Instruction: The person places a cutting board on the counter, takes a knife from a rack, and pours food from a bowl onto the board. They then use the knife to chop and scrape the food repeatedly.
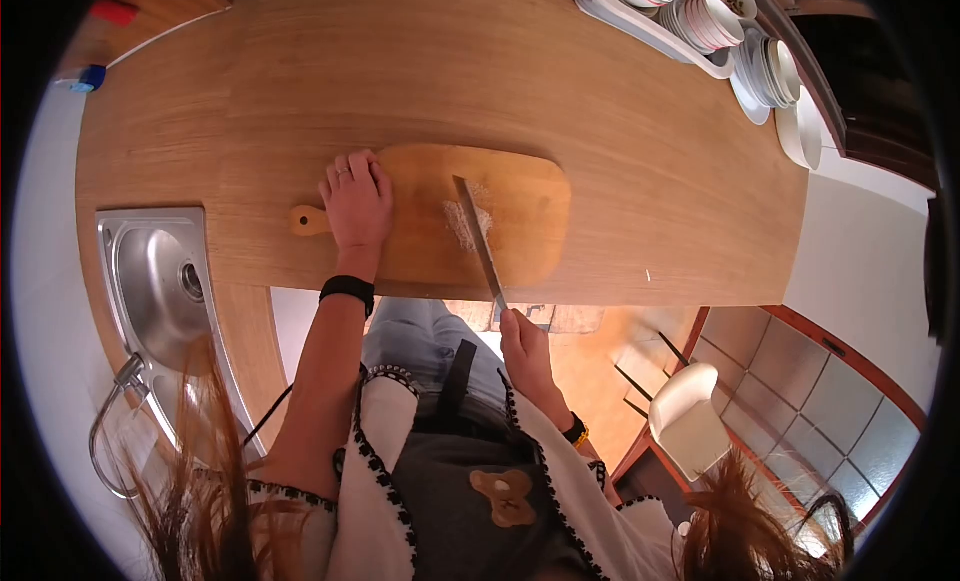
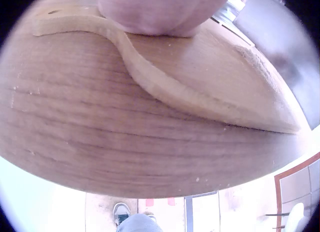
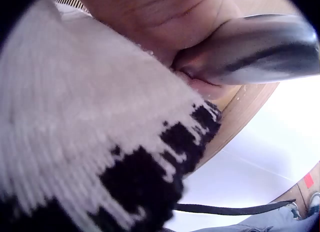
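Note:
A wooden cutting board (image 1: 530, 216) lies near the counter's front edge, its holed handle (image 1: 308, 221) pointing left. My left hand (image 1: 358, 206), with rings on a finger, rests on the board's handle end. In the left wrist view, the rounded underside of that hand (image 2: 160, 12) presses on the wood. My right hand (image 1: 527, 356) grips a knife (image 1: 480, 239) at the front edge, the blade slanting away across the board. Finely chopped whitish bits (image 1: 458, 226) lie on both sides of the blade. The right wrist view shows the shiny metal knife handle (image 3: 255, 52) sticking out of my hand.
A steel sink (image 1: 160, 281) with a hose tap (image 1: 128, 373) is set into the counter at left. Stacked bowls and plates (image 1: 700, 26) stand in a rack at the back right. A small white bit (image 1: 648, 275) lies right of the board. Below stands a white chair (image 1: 690, 421).

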The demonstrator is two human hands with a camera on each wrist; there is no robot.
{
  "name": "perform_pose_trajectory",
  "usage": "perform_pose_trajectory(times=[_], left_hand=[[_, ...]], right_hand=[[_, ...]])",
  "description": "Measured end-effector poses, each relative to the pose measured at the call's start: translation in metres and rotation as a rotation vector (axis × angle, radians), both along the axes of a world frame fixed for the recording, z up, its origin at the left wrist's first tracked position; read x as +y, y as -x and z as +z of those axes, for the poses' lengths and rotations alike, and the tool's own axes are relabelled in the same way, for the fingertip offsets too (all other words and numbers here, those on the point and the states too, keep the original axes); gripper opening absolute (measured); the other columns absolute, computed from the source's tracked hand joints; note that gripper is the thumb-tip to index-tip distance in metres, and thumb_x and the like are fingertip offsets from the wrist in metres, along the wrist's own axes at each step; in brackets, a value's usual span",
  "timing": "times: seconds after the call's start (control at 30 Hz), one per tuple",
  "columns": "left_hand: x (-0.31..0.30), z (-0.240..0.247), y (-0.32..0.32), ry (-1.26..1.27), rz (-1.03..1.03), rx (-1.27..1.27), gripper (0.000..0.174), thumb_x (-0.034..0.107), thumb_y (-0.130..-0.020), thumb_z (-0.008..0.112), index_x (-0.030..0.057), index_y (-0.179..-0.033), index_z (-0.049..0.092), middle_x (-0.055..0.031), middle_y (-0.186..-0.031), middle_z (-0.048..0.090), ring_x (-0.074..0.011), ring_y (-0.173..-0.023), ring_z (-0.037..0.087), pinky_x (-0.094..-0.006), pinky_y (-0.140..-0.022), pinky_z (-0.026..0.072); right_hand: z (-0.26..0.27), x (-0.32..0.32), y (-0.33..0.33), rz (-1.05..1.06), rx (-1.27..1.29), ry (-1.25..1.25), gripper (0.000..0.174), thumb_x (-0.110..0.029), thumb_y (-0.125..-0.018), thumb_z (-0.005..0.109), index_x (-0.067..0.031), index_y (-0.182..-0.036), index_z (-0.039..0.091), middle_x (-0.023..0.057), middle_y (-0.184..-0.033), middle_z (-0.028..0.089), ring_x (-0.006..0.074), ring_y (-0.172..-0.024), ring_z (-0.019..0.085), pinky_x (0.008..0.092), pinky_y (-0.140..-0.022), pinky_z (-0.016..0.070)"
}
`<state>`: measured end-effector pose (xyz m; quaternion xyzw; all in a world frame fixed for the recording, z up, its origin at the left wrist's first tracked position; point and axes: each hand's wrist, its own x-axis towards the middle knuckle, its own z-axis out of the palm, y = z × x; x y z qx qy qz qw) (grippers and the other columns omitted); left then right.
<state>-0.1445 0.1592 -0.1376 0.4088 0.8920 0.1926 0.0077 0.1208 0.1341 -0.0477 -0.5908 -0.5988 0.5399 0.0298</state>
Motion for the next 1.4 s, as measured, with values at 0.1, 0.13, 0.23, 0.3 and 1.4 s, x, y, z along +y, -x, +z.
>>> perform_pose_trajectory(times=[0.1,0.13,0.23,0.3,1.4], left_hand=[[0.003,0.001,-0.006,-0.002,-0.007,-0.007,0.011,0.017,-0.088,0.049,0.0096,-0.095,0.049,-0.0111,-0.092,0.054,-0.0299,-0.091,0.051,-0.042,-0.078,0.038],[0.005,0.004,-0.007,-0.008,-0.014,-0.002,0.01,0.017,-0.088,0.048,0.0097,-0.095,0.049,-0.0111,-0.091,0.054,-0.0299,-0.091,0.051,-0.0418,-0.078,0.038],[0.005,0.009,-0.008,0.043,-0.011,0.013,0.01,0.017,-0.088,0.048,0.0098,-0.095,0.049,-0.0111,-0.091,0.054,-0.0301,-0.091,0.051,-0.0412,-0.077,0.0382],[0.005,0.005,-0.008,0.019,-0.012,0.015,0.01,0.017,-0.088,0.048,0.0099,-0.094,0.048,-0.011,-0.091,0.054,-0.0301,-0.091,0.051,-0.0412,-0.077,0.0383],[0.004,0.01,-0.007,-0.032,-0.016,0.008,0.009,0.014,-0.086,0.051,0.0103,-0.093,0.049,-0.0096,-0.089,0.054,-0.0286,-0.088,0.052,-0.0407,-0.074,0.0388]], right_hand=[[0.002,0.008,0.003,0.101,-0.122,-0.072,0.041,-0.034,-0.095,0.048,-0.0005,-0.071,0.049,0.0194,-0.054,0.048,0.0387,-0.05,0.051,0.0433,-0.046,0.0356],[0.002,0.009,0.0,0.102,-0.121,-0.07,0.041,-0.034,-0.095,0.048,-0.0005,-0.071,0.049,0.0194,-0.054,0.048,0.0387,-0.05,0.051,0.0433,-0.046,0.0356],[0.001,0.006,0.001,0.143,-0.126,-0.158,0.036,-0.029,-0.096,0.047,-0.0008,-0.074,0.05,0.0194,-0.054,0.046,0.0372,-0.049,0.047,0.0419,-0.046,0.0342],[0.005,0.007,0.004,0.16,-0.184,-0.134,0.037,-0.03,-0.096,0.047,-0.0009,-0.074,0.05,0.019,-0.054,0.049,0.0408,-0.054,0.051,0.0444,-0.047,0.0354],[0.02,0.074,0.017,0.4,-0.269,-0.182,0.05,-0.042,-0.091,0.052,0.0017,-0.066,0.056,0.0214,-0.055,0.049,0.0406,-0.056,0.053,0.0448,-0.052,0.0392]])
